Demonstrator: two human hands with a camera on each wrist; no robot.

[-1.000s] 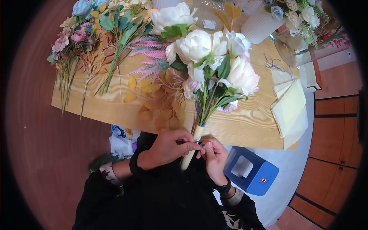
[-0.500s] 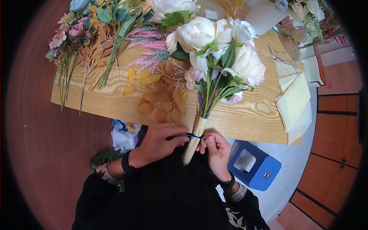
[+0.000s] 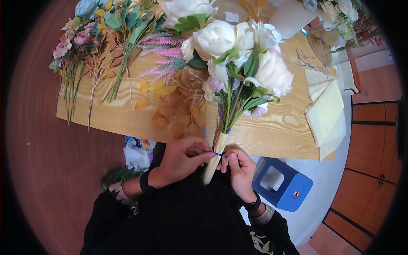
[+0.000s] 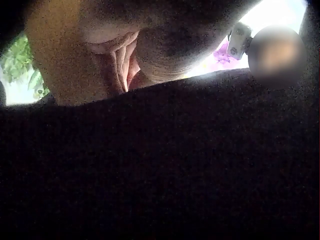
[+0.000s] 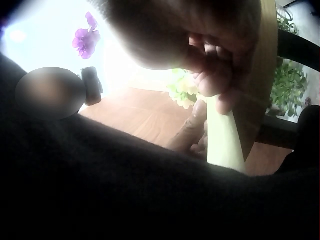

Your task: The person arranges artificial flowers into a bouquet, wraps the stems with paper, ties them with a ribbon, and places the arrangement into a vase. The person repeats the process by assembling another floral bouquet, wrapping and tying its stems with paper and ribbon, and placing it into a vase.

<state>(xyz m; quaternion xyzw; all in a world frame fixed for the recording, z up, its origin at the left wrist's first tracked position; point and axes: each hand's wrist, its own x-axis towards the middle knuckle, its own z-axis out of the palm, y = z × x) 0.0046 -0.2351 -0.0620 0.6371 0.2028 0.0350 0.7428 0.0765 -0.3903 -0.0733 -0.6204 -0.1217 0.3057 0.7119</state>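
A bouquet of large white flowers [image 3: 216,40] leans over the table's front edge, its green stems running down into a pale yellow paper wrap [image 3: 209,171]. Around the wrap goes a thin blue string [image 3: 218,154]. Left of the wrap, my left hand [image 3: 180,161] pinches one part of the string between thumb and forefinger. On the other side, my right hand [image 3: 241,172] pinches its other end, fingertips close beside the paper. The right wrist view shows the wrap [image 5: 226,142] beneath the right fingers. Dark cloth fills most of the left wrist view.
Loose artificial stems [image 3: 121,72], pink sprays [image 3: 163,53] and orange leaves [image 3: 174,110] lie left on the wooden table [image 3: 280,131]. Yellow paper sheets [image 3: 327,112] and loose blue strings [image 3: 310,59] are at the right. A blue bin [image 3: 282,185] stands below on the floor.
My hands met in front of the wrap, then the left drew away leftward and the string came tight around the paper. Now the left fingers are back close to the wrap.
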